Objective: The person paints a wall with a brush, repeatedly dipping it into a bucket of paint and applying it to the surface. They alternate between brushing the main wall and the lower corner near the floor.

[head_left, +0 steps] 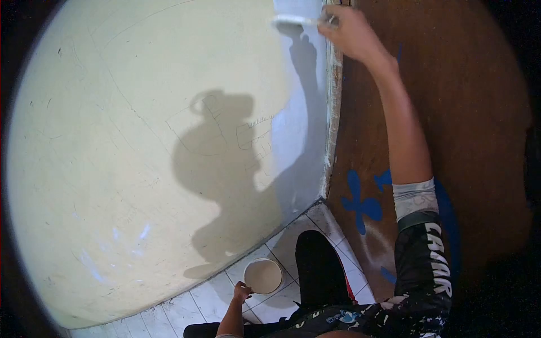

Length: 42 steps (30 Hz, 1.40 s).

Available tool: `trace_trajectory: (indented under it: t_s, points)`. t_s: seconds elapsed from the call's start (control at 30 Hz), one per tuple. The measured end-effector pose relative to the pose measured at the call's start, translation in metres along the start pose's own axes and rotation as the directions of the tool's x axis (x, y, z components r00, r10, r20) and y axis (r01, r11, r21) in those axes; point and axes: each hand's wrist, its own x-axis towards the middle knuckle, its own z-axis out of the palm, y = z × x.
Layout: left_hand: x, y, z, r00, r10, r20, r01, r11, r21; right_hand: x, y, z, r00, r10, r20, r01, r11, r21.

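Right hand (345, 31) grips a blurred tool, apparently a brush (293, 21); left hand (242, 291) pinches the bucket's (263, 276) rim.

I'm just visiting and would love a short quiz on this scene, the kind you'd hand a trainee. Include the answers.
1. Which hand holds the brush up at the wall?
2. True or false: the left hand is at the rim of the round container.
3. What colour are the shapes on the brown panel?
a) red
b) blue
c) green

Key:
1. The right hand.
2. True.
3. b
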Motion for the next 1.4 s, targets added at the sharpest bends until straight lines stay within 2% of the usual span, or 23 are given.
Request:
trace_trajectory:
  t_s: [0.07, 0.1, 0.17, 0.3, 0.37, 0.43, 0.57, 0.6, 0.63, 0.77, 0.83, 0.9, 0.97, 1.03, 1.1, 1.2, 1.27, 1.3, 1.37, 1.4]
  points:
    - [0.000, 0.002, 0.000, 1.000, 0.007, -0.011, -0.006, 1.000, 0.026, 0.014, -0.026, -0.033, 0.986, 0.162, -0.037, -0.157, 0.982, 0.102]
    - [-0.001, 0.001, 0.000, 1.000, -0.004, -0.011, 0.004, 1.000, 0.017, 0.020, -0.028, -0.036, 0.987, 0.158, -0.039, -0.154, 0.983, 0.102]
    - [-0.002, 0.001, 0.001, 1.000, -0.012, -0.009, 0.012, 1.000, 0.008, 0.030, -0.028, -0.039, 0.982, 0.083, -0.171, -0.070, 0.994, 0.081]
    - [-0.002, 0.005, 0.003, 0.999, -0.021, -0.032, 0.022, 0.999, 0.041, 0.019, -0.024, 0.000, 0.984, 0.126, -0.126, -0.108, 0.984, 0.139]
    - [-0.003, 0.007, 0.002, 0.999, -0.025, -0.038, 0.027, 0.998, 0.054, -0.007, -0.009, 0.041, 0.995, 0.059, -0.083, -0.058, 0.998, 0.015]
    - [-0.004, 0.006, 0.001, 0.999, -0.040, -0.010, 0.041, 0.999, 0.008, -0.049, -0.017, 0.046, 0.985, 0.165, 0.052, -0.169, 0.983, 0.078]
    - [0.004, 0.000, 0.000, 1.000, -0.014, -0.005, 0.014, 0.999, 0.030, -0.143, 0.005, 0.094, 0.974, 0.163, 0.158, -0.197, 0.954, 0.227]
    - [-0.004, 0.007, 0.001, 1.000, -0.017, -0.014, 0.018, 0.999, 0.046, -0.161, -0.003, 0.090, 0.948, 0.207, 0.243, -0.263, 0.937, 0.231]
    - [-0.006, 0.009, 0.002, 1.000, -0.022, -0.022, 0.023, 0.998, 0.062, -0.177, -0.010, 0.086, 0.912, 0.247, 0.328, -0.331, 0.916, 0.228]
    - [-0.006, 0.010, 0.005, 0.998, -0.027, -0.064, 0.032, 0.996, 0.078, -0.211, 0.009, 0.092, 0.874, 0.248, 0.419, -0.334, 0.931, 0.145]
    - [-0.003, 0.008, 0.003, 0.998, -0.010, -0.062, 0.014, 0.997, 0.074, -0.191, 0.019, 0.085, 0.745, 0.325, 0.583, -0.414, 0.910, 0.021]
    - [-0.001, 0.005, 0.002, 0.998, -0.006, -0.057, 0.009, 0.999, 0.051, -0.158, 0.027, 0.074, 0.761, 0.333, 0.557, -0.398, 0.917, -0.004]
    - [-0.001, 0.001, 0.002, 0.999, -0.004, -0.047, 0.006, 1.000, 0.029, -0.116, 0.035, 0.060, 0.856, 0.228, 0.463, -0.252, 0.968, -0.010]
    - [0.000, 0.000, 0.000, 1.000, -0.006, -0.011, 0.006, 1.000, -0.006, -0.072, 0.031, 0.038, 0.880, 0.230, 0.416, -0.243, 0.970, -0.022]
    - [-0.005, 0.006, 0.003, 0.999, -0.015, -0.029, 0.015, 1.000, 0.004, -0.045, 0.045, 0.034, 0.974, 0.118, 0.194, -0.114, 0.993, -0.031]
    - [-0.003, 0.003, 0.003, 0.999, -0.023, -0.031, 0.023, 1.000, 0.004, -0.003, 0.043, 0.009, 0.960, 0.163, 0.228, -0.160, 0.987, -0.031]
    - [-0.002, 0.000, 0.003, 1.000, -0.020, -0.015, 0.020, 1.000, -0.001, 0.011, 0.043, -0.002, 0.993, 0.104, 0.050, -0.101, 0.992, -0.073]
    - [-0.003, 0.001, 0.003, 1.000, -0.022, -0.021, 0.022, 1.000, 0.018, 0.014, 0.033, -0.013, 0.993, 0.105, 0.050, -0.101, 0.992, -0.072]
    - [-0.004, 0.004, 0.005, 0.999, -0.021, -0.031, 0.022, 0.999, 0.034, 0.019, 0.003, -0.039, 0.987, 0.116, -0.111, -0.100, 0.985, 0.137]
    - [-0.005, 0.004, 0.005, 0.999, -0.016, -0.040, 0.018, 0.999, 0.036, 0.024, -0.007, -0.046, 0.976, 0.164, -0.141, -0.153, 0.984, 0.087]
